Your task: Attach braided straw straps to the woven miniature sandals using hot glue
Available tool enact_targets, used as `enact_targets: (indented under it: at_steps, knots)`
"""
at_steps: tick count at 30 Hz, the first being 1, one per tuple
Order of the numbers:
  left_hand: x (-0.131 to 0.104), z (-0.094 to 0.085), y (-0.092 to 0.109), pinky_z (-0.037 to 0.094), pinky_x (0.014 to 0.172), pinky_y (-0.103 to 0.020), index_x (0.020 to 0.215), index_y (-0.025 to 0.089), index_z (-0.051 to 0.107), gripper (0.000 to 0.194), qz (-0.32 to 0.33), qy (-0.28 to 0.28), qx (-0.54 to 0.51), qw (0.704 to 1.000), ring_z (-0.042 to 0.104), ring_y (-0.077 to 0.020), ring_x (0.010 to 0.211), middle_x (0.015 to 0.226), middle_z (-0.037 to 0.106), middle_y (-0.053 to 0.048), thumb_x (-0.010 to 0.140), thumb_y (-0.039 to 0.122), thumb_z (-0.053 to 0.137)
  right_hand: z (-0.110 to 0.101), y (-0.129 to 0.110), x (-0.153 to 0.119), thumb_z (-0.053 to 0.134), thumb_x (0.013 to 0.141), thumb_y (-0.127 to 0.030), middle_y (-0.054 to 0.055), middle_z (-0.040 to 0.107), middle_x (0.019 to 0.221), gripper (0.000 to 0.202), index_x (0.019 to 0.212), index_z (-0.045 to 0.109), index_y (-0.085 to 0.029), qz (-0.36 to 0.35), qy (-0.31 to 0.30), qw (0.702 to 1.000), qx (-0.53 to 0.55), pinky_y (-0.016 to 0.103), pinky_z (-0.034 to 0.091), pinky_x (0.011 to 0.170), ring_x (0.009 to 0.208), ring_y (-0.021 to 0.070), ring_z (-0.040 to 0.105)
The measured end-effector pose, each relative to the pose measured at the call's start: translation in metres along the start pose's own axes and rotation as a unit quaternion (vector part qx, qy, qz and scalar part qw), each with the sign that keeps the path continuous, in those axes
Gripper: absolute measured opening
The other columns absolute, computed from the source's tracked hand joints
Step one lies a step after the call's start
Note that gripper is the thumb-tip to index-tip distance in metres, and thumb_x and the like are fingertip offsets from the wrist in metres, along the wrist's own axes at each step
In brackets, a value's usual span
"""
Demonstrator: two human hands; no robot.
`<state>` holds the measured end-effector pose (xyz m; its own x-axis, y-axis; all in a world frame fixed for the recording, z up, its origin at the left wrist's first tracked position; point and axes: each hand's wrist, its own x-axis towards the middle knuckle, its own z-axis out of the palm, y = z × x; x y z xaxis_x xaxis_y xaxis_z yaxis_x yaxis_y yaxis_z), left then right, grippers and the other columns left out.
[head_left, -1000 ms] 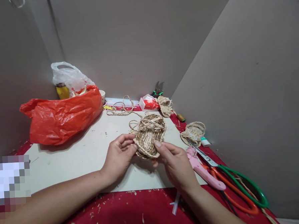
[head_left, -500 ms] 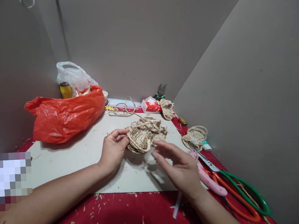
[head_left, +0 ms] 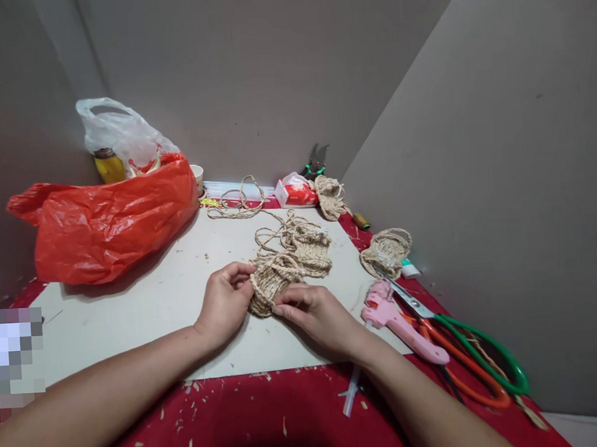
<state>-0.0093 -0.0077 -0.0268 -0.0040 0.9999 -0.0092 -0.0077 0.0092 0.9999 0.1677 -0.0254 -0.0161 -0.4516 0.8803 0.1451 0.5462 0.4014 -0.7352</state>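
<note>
A small woven straw piece (head_left: 271, 283) with a braided edge rests low over the white board. My left hand (head_left: 225, 301) pinches its left rim between thumb and fingers. At its lower right edge, the thumb and fingertips of my right hand (head_left: 316, 316) close on the rim. Just behind it lies another woven straw piece (head_left: 312, 249), with loose braided cord (head_left: 269, 237) trailing off to its left. The underside of the held piece is hidden.
The white board (head_left: 184, 336) lies on red cloth (head_left: 249, 419). A red plastic bag (head_left: 113, 223) stands left. On the right are a pink glue gun (head_left: 401, 325), green-handled scissors (head_left: 418, 307) and a straw piece (head_left: 387, 252). Behind are a tissue pack (head_left: 297, 191) and pruners (head_left: 316, 161).
My right hand has moved left and closed on the straw piece's edge. The held piece now sits apart in front of the other one, and the camera view has shifted slightly.
</note>
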Motion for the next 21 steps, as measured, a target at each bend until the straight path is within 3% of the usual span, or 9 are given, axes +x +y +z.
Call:
enact_targets:
  at_steps: [5,11,15,21]
  knots:
    - [0.008,-0.004,-0.004,0.047,0.059,-0.026,0.081,0.013,0.067,0.014,0.009,-0.009,0.042,0.999,0.06,-0.0129,0.062,0.071,0.068,-0.004,0.069,0.011,0.059,-0.001,-0.001,-0.003,0.056,0.088,-0.022,-0.002,0.062,0.07,0.011,0.078,0.061,-0.019,0.036,0.001,0.999,-0.004,0.024,0.043,0.064,0.065,0.0124,0.055]
    - [0.005,-0.009,-0.001,0.049,0.072,-0.031,0.079,0.015,0.073,0.016,0.07,-0.019,0.127,0.989,0.061,-0.0165,0.075,0.083,0.069,-0.006,0.07,0.012,0.06,-0.003,-0.001,-0.002,0.054,0.088,-0.021,-0.001,0.063,0.073,0.012,0.078,0.061,-0.019,0.037,-0.005,0.999,-0.009,0.024,0.042,0.067,0.069,0.0131,0.056]
    - [0.007,-0.014,0.0,0.049,0.07,-0.029,0.084,0.018,0.071,0.02,0.173,-0.041,0.284,0.942,0.063,-0.0153,0.073,0.08,0.07,-0.004,0.076,0.011,0.054,-0.003,-0.002,-0.002,0.055,0.088,-0.021,0.0,0.063,0.074,0.014,0.076,0.062,-0.019,0.031,-0.004,0.999,-0.007,0.024,0.043,0.069,0.071,0.0137,0.057]
    - [0.021,-0.024,0.001,0.044,0.071,-0.033,0.078,0.018,0.062,0.015,0.246,-0.055,0.382,0.889,0.057,-0.0181,0.074,0.075,0.065,-0.003,0.076,0.008,0.052,0.0,-0.001,-0.001,0.055,0.088,-0.021,0.0,0.064,0.076,0.014,0.077,0.062,-0.019,0.035,0.004,0.999,-0.002,0.025,0.043,0.07,0.073,0.014,0.058]
